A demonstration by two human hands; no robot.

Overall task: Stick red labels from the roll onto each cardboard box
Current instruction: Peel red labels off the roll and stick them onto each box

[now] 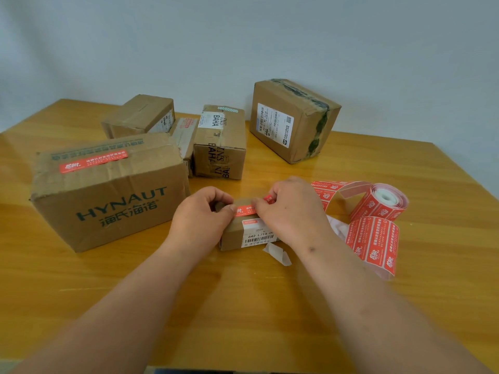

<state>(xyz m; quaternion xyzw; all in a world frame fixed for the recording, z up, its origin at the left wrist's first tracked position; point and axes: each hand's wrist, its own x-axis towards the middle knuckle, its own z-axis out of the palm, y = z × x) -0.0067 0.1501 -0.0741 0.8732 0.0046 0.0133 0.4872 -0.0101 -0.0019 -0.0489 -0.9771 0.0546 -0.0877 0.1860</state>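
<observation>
A small cardboard box (234, 235) with a white barcode sticker lies in front of me. A red label (245, 210) stretches across its top. My left hand (201, 215) presses the label's left end with curled fingers and thumb. My right hand (287, 209) holds the label's right end, which sticks up red between the fingers. The roll of red labels (383, 203) lies to the right, its strip (374, 245) unwound toward me. The big HYNAUT box (108, 195) at left carries a red label (93, 161) on top.
Further back on the wooden table (243, 306) stand a BAHA box (220, 143), a low box (140, 116), a flat box (183, 136) between them and a tall box (293, 118) with dark tape. A scrap of white backing paper (278, 253) lies by the small box.
</observation>
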